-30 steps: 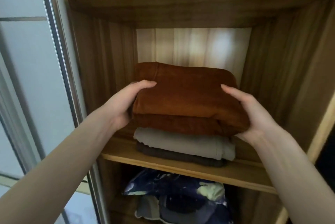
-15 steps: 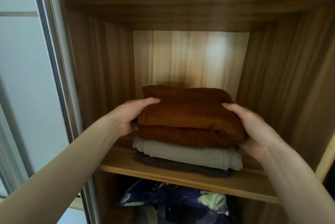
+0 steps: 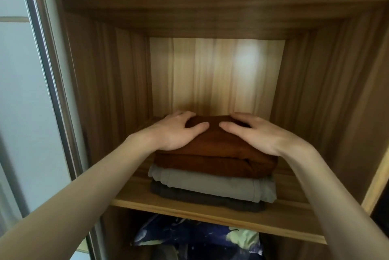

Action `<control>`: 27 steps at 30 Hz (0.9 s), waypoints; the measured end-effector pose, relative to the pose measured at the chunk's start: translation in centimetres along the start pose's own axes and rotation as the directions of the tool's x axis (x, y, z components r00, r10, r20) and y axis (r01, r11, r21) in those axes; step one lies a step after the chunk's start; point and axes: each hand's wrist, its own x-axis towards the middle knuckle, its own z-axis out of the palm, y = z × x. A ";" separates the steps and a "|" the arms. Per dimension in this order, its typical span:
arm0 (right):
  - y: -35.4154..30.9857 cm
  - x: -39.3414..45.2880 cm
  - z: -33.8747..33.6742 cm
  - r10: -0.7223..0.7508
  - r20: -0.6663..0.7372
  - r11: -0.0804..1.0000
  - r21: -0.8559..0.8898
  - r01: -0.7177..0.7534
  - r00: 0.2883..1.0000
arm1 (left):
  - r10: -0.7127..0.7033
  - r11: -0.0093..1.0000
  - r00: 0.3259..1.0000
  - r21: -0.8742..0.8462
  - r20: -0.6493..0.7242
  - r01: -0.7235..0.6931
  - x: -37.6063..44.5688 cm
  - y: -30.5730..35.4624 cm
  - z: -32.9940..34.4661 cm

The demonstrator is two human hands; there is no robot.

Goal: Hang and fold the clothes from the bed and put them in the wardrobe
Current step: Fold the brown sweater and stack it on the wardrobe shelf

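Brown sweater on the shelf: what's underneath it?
Under the brown sweater lies a folded light grey garment, and under that a dark grey one, resting on the shelf. How far back they extend is covered.

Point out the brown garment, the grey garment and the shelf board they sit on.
brown garment (image 3: 221, 146), head view, top fold
grey garment (image 3: 210, 185), head view, front edge
shelf board (image 3: 189, 210), head view, front lip

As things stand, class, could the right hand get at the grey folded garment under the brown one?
Probably yes. The right hand rests on the brown garment, and the grey folded garment has its front edge uncovered just below, with open shelf before it.
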 end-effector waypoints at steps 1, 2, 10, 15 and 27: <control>0.5 -0.2 0.4 0.013 -0.009 1.000 0.018 -0.013 1.000 | 0.009 1.000 1.000 -0.024 0.003 -0.009 0.0 -0.3 0.2; 1.0 -0.5 0.8 0.031 -0.031 0.999 0.038 -0.030 0.999 | 0.026 0.999 1.000 -0.019 -0.004 -0.026 0.0 -0.5 0.4; 1.7 -1.7 2.8 0.039 -0.170 0.998 0.050 -0.031 0.985 | 0.135 0.991 0.962 0.058 -0.238 -0.124 -1.2 -1.1 2.6; 1.0 -2.9 2.9 -0.095 -0.275 0.995 -0.025 0.091 0.957 | 0.133 0.989 0.895 0.117 -0.426 -0.091 -3.5 -0.8 2.7; -3.4 -7.1 7.7 -0.673 -0.210 0.740 -0.198 0.643 0.710 | -0.073 0.836 0.652 0.309 -0.755 0.452 -19.4 0.9 4.6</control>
